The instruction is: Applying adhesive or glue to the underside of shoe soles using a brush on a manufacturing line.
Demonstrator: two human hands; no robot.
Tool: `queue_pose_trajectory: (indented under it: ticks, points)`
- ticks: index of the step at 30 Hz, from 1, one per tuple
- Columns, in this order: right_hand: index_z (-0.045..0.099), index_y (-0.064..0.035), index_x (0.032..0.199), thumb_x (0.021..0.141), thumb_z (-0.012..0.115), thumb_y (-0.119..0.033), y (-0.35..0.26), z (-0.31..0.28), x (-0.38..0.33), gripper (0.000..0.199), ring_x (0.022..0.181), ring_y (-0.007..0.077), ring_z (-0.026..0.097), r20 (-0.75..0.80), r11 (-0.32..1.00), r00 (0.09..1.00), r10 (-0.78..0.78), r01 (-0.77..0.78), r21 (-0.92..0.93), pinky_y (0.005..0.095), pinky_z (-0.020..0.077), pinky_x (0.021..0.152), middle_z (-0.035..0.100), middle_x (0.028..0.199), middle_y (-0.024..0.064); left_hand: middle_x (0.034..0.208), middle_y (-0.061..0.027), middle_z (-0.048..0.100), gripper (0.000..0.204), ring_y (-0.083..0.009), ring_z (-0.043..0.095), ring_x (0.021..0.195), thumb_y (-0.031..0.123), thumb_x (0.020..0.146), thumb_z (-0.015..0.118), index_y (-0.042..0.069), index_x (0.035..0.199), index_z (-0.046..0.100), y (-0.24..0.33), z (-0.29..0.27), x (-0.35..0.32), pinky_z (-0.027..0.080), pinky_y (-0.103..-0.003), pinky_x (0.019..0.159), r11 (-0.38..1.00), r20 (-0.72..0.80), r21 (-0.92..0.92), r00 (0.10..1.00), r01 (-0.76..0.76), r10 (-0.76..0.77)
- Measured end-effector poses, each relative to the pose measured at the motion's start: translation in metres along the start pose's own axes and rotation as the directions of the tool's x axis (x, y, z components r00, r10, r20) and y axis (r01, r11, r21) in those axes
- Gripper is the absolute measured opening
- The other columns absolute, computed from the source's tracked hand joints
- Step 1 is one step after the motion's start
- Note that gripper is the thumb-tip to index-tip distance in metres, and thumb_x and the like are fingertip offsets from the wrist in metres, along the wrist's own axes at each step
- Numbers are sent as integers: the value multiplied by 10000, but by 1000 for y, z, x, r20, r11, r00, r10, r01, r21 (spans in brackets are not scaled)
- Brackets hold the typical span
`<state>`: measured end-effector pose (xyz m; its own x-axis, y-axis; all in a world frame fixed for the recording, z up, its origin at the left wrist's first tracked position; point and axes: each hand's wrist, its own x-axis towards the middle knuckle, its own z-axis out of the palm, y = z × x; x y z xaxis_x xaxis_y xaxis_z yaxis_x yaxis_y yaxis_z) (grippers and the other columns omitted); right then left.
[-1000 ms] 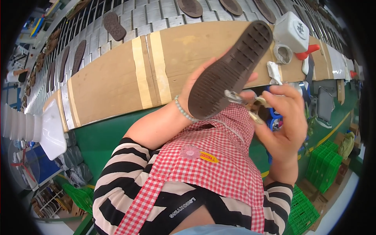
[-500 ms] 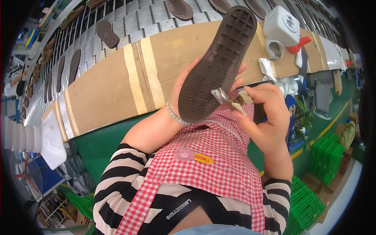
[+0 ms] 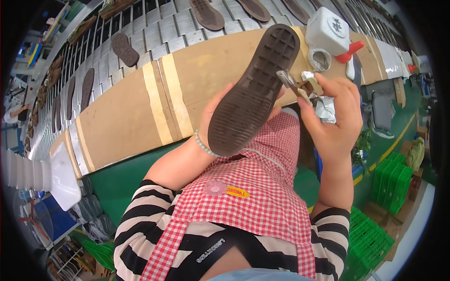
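Observation:
A dark brown shoe sole point(image 3: 251, 93) is tilted in front of me, its grid-patterned end pointing away and its finely ribbed end towards me. My left hand point(image 3: 211, 112) wraps it from behind, with fingertips showing past its right edge. My right hand point(image 3: 335, 110) pinches a small tweezers-like tool point(image 3: 296, 88) with beige wrapped arms. Its pale, shiny tip lies close to the sole's right edge, near the grid pattern; whether they touch I cannot tell.
A cardboard-covered ledge point(image 3: 117, 112) with tape strips runs before me. On it stand a white plastic jug point(image 3: 326, 32), a small cup point(image 3: 319, 60) and a red-capped item point(image 3: 350, 51). Behind, a slatted metal conveyor point(image 3: 173, 25) carries several soles. Green crates point(image 3: 391, 182) are at right.
My right hand and the tool have moved up and to the right, from over the sole's ribbed area to its right edge. The sole has shifted slightly down and left in view.

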<state>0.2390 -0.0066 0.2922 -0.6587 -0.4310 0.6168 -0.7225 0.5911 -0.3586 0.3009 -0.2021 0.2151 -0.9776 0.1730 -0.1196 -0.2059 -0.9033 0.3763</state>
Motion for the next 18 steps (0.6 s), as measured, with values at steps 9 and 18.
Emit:
queue_pose_trajectory:
  ticks: [9, 18]
  points:
    - [708, -49, 1055, 663, 839, -116, -28, 26, 0, 418, 952, 281, 626, 152, 971, 984, -90, 52, 235, 404, 468, 844, 672, 888, 59, 1323, -201, 588, 505, -344, 629, 1171, 364, 1073, 398, 33, 1450, 450, -5, -10, -1, 562, -439, 968, 892, 213, -411, 971, 191, -110]
    - [707, -55, 1087, 654, 834, -91, -16, 31, 17, 453, 969, 296, 621, 106, 973, 990, -95, 70, 220, 405, 461, 875, 670, 901, 66, 1359, -193, 582, 486, -314, 619, 1201, 348, 1088, 359, 37, 1446, 463, 8, -14, -3, 514, -437, 1043, 900, 40, -397, 983, 178, -177]
